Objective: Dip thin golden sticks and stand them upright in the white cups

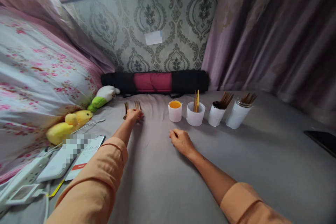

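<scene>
My left hand (134, 114) reaches out over the grey sheet with its fingers curled round the near ends of some thin brown sticks (138, 105). More thin sticks (126, 109) show just left of its fingers; the fingertips are partly hidden. My right hand (181, 141) rests on the sheet, loosely closed, and no object shows in it. Beyond it stands a white-wrapped cup with an orange inside (175, 113). To its right are a wider white cup (195, 117) holding several upright sticks, a tilted white-wrapped can (216, 114) and a taller one (237, 115), both with sticks.
A black and maroon rolled bag (152, 82) lies along the wall. At left are a yellow plush toy (63, 129), a white and green plush (105, 96), a phone (88, 155), a white device (56, 162) and a power strip (26, 175). A dark object (321, 141) lies far right.
</scene>
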Demonstrator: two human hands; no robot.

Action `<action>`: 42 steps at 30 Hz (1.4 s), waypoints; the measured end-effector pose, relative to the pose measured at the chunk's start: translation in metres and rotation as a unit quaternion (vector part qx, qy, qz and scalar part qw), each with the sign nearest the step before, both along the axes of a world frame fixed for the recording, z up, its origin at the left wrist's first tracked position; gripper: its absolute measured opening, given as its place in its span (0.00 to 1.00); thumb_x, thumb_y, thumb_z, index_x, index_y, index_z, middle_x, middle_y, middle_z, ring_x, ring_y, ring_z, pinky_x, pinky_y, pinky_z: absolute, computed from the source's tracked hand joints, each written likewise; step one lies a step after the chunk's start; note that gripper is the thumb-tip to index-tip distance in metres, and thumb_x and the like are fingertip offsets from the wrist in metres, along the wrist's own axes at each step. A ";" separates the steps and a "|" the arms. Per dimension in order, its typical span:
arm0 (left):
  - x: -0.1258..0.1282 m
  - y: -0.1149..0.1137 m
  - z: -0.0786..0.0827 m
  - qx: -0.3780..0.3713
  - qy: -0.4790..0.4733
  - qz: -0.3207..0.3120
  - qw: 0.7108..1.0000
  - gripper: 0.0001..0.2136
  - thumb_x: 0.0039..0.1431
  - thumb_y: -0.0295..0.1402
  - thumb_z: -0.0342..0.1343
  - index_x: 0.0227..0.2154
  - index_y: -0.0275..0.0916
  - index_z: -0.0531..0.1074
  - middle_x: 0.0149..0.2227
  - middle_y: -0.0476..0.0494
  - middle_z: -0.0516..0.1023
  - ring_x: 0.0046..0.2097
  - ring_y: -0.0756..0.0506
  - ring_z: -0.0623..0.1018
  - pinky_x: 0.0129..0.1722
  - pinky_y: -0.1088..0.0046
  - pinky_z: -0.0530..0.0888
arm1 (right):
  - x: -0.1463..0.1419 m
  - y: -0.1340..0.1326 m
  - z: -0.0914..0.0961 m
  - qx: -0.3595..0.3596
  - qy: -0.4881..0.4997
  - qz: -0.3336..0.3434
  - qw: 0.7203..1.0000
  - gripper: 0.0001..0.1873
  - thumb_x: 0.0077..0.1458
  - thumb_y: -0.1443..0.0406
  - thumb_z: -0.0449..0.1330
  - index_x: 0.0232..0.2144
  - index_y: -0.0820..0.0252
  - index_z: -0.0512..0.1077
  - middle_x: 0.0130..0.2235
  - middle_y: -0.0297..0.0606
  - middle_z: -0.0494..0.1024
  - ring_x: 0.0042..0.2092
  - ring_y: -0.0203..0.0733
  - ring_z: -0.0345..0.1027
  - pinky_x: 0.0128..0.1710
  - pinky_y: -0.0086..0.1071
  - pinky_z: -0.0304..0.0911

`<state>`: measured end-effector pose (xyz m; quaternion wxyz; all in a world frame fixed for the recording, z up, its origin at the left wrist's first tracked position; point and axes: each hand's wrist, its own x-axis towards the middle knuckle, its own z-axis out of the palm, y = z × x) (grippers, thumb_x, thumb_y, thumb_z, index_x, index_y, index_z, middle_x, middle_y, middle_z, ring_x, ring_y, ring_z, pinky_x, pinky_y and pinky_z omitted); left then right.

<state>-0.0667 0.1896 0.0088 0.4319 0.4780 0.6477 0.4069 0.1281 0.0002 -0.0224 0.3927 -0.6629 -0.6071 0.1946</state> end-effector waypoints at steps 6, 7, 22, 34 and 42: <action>0.009 -0.010 -0.002 -0.018 -0.126 -0.007 0.992 0.03 0.48 0.20 0.52 0.24 0.32 0.65 0.21 0.43 0.72 0.22 0.52 0.72 0.22 0.79 0.69 | -0.001 0.000 0.001 0.002 -0.002 -0.001 1.000 0.20 0.57 0.58 0.46 0.21 0.60 0.70 0.20 0.35 0.71 0.21 0.31 0.59 0.23 0.25 0.49; 0.010 -0.012 -0.003 -0.020 -0.144 -0.007 0.989 0.03 0.48 0.20 0.52 0.25 0.32 0.65 0.21 0.43 0.72 0.23 0.52 0.72 0.22 0.79 0.69 | -0.001 0.000 0.001 0.002 -0.002 -0.002 1.000 0.20 0.57 0.58 0.46 0.21 0.60 0.70 0.20 0.35 0.71 0.21 0.31 0.59 0.23 0.25 0.49; 0.024 -0.050 -0.001 -0.060 -0.308 -0.059 0.948 0.04 0.52 0.20 0.50 0.25 0.31 0.67 0.26 0.44 0.72 0.23 0.55 0.71 0.22 0.82 0.68 | -0.001 -0.002 0.005 0.005 0.008 0.007 1.000 0.20 0.57 0.58 0.46 0.22 0.60 0.71 0.19 0.35 0.72 0.21 0.32 0.61 0.24 0.25 0.51; 0.036 -0.088 -0.010 -0.060 -0.372 -0.076 0.923 0.07 0.49 0.17 0.52 0.30 0.30 0.70 0.27 0.44 0.73 0.24 0.56 0.71 0.24 0.83 0.69 | 0.001 0.000 0.003 0.013 0.007 0.016 1.000 0.21 0.56 0.57 0.45 0.21 0.61 0.70 0.19 0.35 0.71 0.22 0.33 0.62 0.25 0.25 0.53; 0.043 -0.117 -0.010 -0.050 -0.389 -0.072 0.917 0.06 0.50 0.17 0.52 0.30 0.29 0.71 0.27 0.42 0.73 0.23 0.56 0.70 0.23 0.82 0.68 | 0.002 0.002 0.002 -0.006 0.059 0.026 0.998 0.23 0.55 0.54 0.45 0.23 0.62 0.70 0.18 0.34 0.70 0.19 0.33 0.62 0.22 0.26 0.54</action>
